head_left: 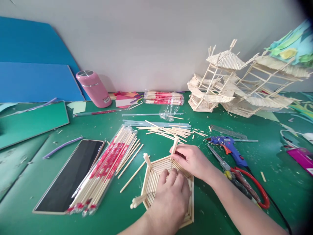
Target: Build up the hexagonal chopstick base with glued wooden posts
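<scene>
Pale wooden sticks, laid side by side, make up the hexagonal stick panel (156, 176) lying flat on the green table (36, 182), close to the near edge and under both hands. The left hand (170, 197) rests palm-down on the middle of the panel, fingers bent and pressing on the sticks; it grips nothing that can be seen. The right hand (193, 161) reaches in from the right and pinches a short upright stick (174, 146) at the panel's far corner between thumb and fingertips. Two more stubs stick out at other corners of the panel. Just left of it lies an open packet of chopsticks (107, 166) with red print, and beside that a phone (70, 173) with a dark screen. Loose sticks (168, 130) lie scattered behind the panel, near some clear glue rods. To the right are a blue glue gun (230, 147) and red-handled scissors (246, 186). Against the wall stand a pink flask (93, 88), a second packet of chopsticks (163, 98) and a stick-built pagoda model (220, 81), tilted over.
</scene>
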The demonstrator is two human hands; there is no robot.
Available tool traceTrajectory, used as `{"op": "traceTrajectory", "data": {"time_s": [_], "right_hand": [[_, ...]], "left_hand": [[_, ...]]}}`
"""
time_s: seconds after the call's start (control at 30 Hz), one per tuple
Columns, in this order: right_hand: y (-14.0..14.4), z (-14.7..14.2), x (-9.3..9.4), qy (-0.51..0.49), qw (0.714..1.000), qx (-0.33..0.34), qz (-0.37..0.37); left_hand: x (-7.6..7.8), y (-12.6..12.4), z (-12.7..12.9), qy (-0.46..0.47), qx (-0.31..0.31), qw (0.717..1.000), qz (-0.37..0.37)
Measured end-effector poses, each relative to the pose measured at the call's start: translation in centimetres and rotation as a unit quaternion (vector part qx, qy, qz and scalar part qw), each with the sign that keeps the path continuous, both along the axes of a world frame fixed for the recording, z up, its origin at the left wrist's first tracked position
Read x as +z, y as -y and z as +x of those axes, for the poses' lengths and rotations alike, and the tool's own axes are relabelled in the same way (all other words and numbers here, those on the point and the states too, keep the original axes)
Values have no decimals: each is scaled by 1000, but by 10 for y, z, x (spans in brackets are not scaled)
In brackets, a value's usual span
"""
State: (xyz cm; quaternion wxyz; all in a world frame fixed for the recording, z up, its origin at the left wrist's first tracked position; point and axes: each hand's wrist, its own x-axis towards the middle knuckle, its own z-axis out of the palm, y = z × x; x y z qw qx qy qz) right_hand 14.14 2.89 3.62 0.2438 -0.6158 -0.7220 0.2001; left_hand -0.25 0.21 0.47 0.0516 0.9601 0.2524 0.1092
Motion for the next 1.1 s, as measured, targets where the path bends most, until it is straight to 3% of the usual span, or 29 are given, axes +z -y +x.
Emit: {"op": "traceTrajectory", "data": {"time_s": [1.1], "right_hand": [[-1,2,-4,-22,1000,11,12]], "left_hand": [[4,-1,1,5,7,1000,-2]]}}
